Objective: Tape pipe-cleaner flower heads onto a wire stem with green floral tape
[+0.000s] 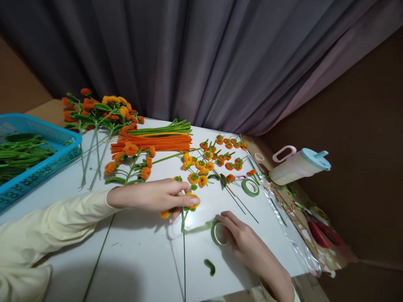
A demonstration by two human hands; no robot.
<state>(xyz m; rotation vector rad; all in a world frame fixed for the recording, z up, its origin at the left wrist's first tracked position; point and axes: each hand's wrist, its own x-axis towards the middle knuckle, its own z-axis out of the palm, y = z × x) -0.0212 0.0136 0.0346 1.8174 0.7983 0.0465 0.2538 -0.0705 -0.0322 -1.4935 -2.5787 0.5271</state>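
My left hand (160,195) pinches a yellow pipe-cleaner flower (192,201) at the top of a thin wire stem (184,260) that hangs down toward me. Another yellow bloom (165,214) shows beneath my fingers. In my right hand (242,235), a roll of green floral tape (219,234) is gripped at its right side. A strip of tape (200,228) stretches from this roll to the stem, just under the flower. Below the roll lies a short, curled dark green piece (209,267). An orange flower stem (130,167) rests beyond my left wrist.
Loose yellow and orange flower heads (220,159) lie ahead. Orange pipe cleaners (154,142) are bundled behind them. A blue basket (63,157) of green leaves stands left. On the right are a second tape roll (250,187), a tumbler (296,165) and red-handled pliers (319,235).
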